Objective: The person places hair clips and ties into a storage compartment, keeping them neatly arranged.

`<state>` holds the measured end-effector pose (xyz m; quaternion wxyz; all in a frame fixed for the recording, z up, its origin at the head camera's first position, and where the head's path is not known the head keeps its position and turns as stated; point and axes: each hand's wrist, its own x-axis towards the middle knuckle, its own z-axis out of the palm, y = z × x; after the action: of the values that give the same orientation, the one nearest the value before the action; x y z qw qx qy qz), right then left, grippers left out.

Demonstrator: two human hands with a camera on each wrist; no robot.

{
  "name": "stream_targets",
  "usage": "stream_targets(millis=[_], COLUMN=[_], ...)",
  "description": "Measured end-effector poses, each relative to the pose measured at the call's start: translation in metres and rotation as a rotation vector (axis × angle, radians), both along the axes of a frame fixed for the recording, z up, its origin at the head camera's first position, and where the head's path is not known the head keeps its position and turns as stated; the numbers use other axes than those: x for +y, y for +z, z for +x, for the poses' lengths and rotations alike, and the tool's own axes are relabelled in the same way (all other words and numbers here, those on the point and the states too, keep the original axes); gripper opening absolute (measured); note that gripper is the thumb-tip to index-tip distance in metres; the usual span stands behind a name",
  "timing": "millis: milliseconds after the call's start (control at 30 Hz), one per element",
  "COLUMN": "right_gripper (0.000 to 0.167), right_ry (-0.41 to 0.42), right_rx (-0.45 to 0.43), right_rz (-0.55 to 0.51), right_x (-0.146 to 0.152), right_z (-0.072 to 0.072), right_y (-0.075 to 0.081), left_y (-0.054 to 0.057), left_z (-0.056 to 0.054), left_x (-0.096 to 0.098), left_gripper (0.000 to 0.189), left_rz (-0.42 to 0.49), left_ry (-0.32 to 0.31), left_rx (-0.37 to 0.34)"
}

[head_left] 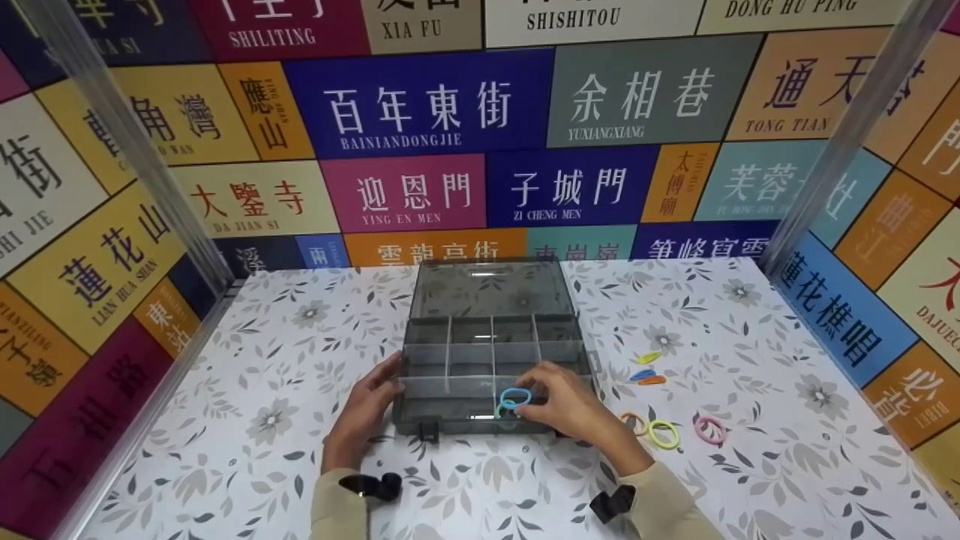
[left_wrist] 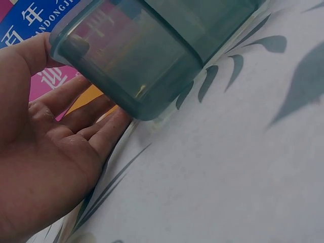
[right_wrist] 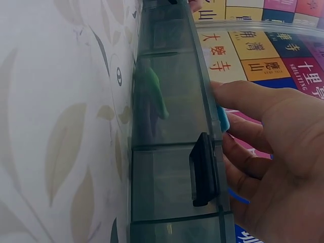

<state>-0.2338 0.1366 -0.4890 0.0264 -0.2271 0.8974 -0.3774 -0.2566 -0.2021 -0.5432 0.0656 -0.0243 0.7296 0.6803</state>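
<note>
A translucent grey compartment box [head_left: 442, 426] lies with its lid [head_left: 491, 289] raised at the back. My left hand [head_left: 367, 405] holds the box's left end, thumb at the rim and fingers along the side, as the left wrist view [left_wrist: 55, 147] shows. Over the front compartment, my right hand [head_left: 566, 401] pinches a blue hair tie [head_left: 515, 393] between thumb and fingers. Just below it is a green hair tie [head_left: 507, 409]; whether the two touch I cannot tell. Through the front wall, the right wrist view shows a green shape [right_wrist: 158, 93] and a blurred purple one.
Right of the box lie an orange hair tie [head_left: 634, 422], a yellow one [head_left: 663, 434] and a pink one [head_left: 709, 430]. Farther back are small clip-like pieces: yellow [head_left: 649, 358], blue [head_left: 643, 374] and orange [head_left: 652, 380]. A sign-covered wall [head_left: 420, 97] stands behind the flowered tabletop [head_left: 247, 360].
</note>
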Motion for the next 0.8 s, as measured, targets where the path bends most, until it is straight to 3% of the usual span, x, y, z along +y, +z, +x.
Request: stream_targets(millis=[500,800], right_gripper=[0.036,0.034], right_ry=[0.025,0.025], right_rx=[-0.015,-0.018], right_rz=[-0.020,-0.092], right_x=[0.004,0.023], right_z=[-0.001,0.004], right_y=[0.001,0.019], left_y=[0.001,0.001], left_z=[0.001,0.001], left_x=[-0.001,0.000], left_gripper=[0.059,0.060], left_rz=[-0.007,0.023], left_ry=[0.007,0.005], left_rx=[-0.008,-0.011])
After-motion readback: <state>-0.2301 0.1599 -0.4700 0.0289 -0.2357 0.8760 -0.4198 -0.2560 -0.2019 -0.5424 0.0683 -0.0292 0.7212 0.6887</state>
